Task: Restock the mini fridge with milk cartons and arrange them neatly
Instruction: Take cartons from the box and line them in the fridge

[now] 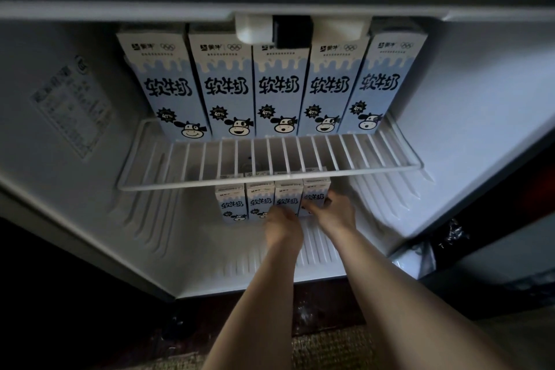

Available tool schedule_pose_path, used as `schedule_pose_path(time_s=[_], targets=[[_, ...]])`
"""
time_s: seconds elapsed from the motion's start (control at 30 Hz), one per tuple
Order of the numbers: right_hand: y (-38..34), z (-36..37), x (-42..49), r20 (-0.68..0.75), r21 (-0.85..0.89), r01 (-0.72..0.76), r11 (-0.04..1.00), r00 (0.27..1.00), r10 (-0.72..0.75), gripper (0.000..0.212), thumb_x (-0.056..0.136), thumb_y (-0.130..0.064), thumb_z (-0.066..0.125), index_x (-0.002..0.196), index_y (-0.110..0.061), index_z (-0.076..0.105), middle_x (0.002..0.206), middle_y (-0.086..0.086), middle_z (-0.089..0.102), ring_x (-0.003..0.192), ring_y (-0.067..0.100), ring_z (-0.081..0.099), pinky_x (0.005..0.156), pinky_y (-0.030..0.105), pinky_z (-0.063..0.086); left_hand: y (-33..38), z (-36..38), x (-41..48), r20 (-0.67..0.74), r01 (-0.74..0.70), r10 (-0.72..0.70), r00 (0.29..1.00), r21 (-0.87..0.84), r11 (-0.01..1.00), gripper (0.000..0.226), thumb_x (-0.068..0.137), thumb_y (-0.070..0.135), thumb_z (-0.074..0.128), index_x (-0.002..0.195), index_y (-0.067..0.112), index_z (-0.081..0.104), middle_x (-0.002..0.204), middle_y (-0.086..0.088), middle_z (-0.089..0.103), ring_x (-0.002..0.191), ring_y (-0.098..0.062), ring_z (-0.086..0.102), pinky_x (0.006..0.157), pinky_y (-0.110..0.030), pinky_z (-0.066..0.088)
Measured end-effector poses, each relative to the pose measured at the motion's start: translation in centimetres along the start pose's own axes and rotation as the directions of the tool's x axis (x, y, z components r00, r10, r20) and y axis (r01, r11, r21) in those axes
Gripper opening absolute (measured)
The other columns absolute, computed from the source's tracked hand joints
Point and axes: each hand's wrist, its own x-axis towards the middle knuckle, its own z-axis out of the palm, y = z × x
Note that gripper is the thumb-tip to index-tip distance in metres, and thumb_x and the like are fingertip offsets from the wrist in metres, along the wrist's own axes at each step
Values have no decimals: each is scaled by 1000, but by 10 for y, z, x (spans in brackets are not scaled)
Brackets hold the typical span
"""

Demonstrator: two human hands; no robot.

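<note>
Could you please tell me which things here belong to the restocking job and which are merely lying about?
Part of the job: five milk cartons on the wire shelf; four lower cartons; left hand at the third; right hand gripping the rightmost lower carton.
Just there: wall label; control box; crumpled plastic outside on the right.

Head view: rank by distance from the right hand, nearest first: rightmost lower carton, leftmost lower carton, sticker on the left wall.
1. Rightmost lower carton, held in the right hand.
2. Leftmost lower carton, at the far left end of the same row.
3. Sticker, up on the left wall.
</note>
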Motion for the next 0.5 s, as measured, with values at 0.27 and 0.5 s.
schedule_pose_path(time_s=[0.27, 0.5], targets=[[-1, 3, 5, -19, -7, 11, 1000, 1000, -11, 36, 83, -20, 72, 114, -5, 66, 113, 14, 68, 104, 25, 62, 44, -4, 33, -4, -4, 5, 71, -62, 61, 996, 16, 998, 24, 97, 6, 34, 93, 15, 56, 98, -8, 53, 88, -21, 51, 73, -25, 38], [-8, -3, 4, 66, -57, -78, 995, 994, 82, 33, 86, -16, 67, 116, -3, 63, 116, 14, 66, 102, 23, 61, 48, 6, 37, 7, -13, 2, 157, -105, 77, 984, 178, 978, 32, 99, 12, 36, 117, 2, 61, 116, -18, 62, 108, -32, 59, 85, -33, 47]])
